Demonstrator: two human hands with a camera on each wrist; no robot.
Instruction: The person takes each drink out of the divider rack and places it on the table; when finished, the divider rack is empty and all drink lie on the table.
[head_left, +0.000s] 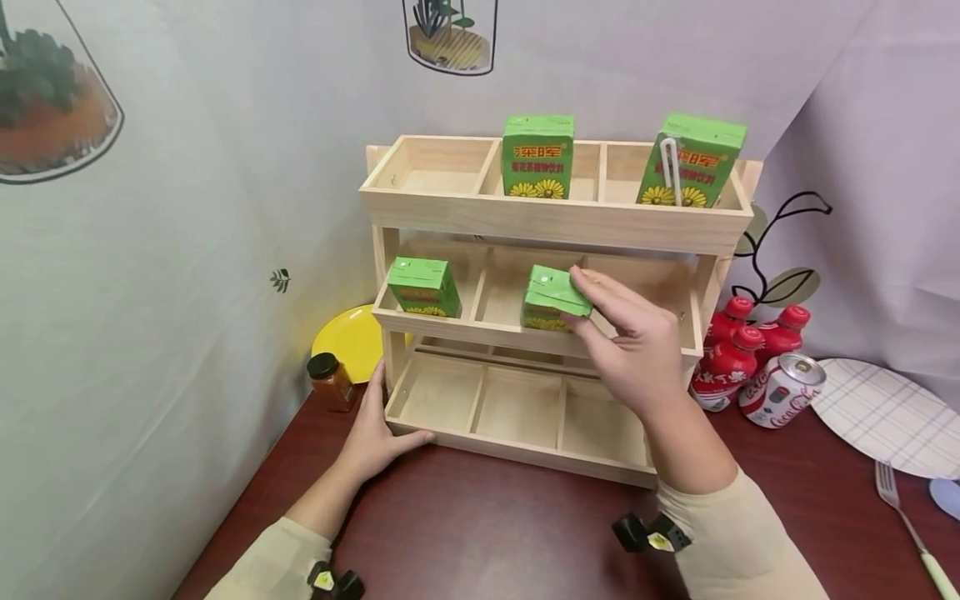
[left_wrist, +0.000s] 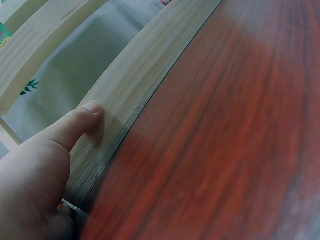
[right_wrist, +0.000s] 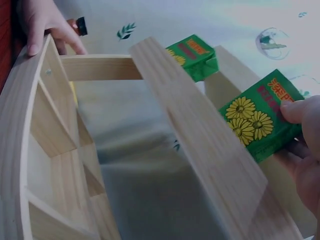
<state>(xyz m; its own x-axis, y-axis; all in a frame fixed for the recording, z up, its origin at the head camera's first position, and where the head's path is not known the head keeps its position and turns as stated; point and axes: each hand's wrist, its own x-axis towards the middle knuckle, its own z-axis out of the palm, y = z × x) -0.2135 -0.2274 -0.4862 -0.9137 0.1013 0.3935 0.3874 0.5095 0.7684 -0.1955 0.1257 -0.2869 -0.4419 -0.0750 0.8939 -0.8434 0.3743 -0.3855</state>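
A pale wooden three-tier shelf rack stands on the table. My right hand pinches a green drink carton with yellow flowers between thumb and fingers. In the right wrist view this carton sits partly behind the middle tier's front board, so its base is hidden. At the rack's lower left corner my left hand grips the wood, thumb on the front board and fingers along the side. Another green carton stands in the middle tier's left compartment. Two more cartons, one upright and one tilted with a straw, occupy the top tier.
Left of the rack are a yellow plate and a dark-lidded jar. On the right stand red bottles, a Coca-Cola can, a checked plate and a fork. A patterned curtain hangs behind.
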